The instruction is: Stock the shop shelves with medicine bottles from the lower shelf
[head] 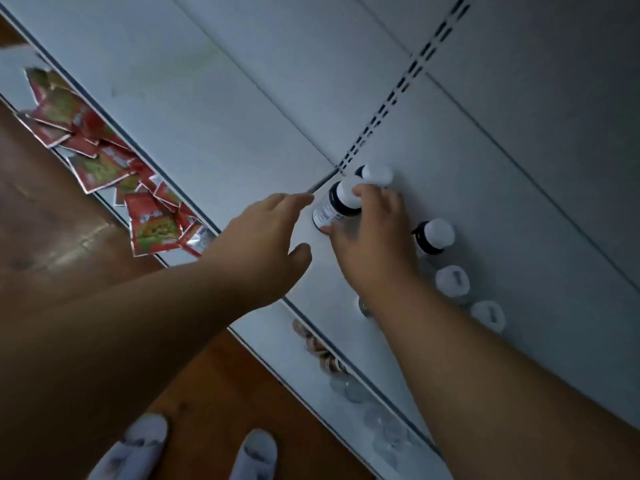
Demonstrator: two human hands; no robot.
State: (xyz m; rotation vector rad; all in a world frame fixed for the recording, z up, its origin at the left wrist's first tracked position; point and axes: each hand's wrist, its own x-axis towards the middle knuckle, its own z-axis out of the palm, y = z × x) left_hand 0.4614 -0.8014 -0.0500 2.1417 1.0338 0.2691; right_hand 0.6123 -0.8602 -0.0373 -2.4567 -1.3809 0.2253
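Gripping the white-capped medicine bottle point(337, 202) from above, right hand point(372, 237) has fingers curled round its tilted body on the shelf point(485, 202); left hand point(270, 233) hovers open just beside it.

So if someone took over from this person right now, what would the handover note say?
Right hand: grips a white-capped medicine bottle, at the left end of the upper shelf, beside the slotted upright.
Left hand: open, holds nothing, hovers just left of that bottle.
Done: a row of capped bottles stands on that shelf, to the right of the held one.
Left: let go of the held bottle, then fetch more; blurred bottles show on the lower shelf below.
Red packets lie on the neighbouring lower shelf.
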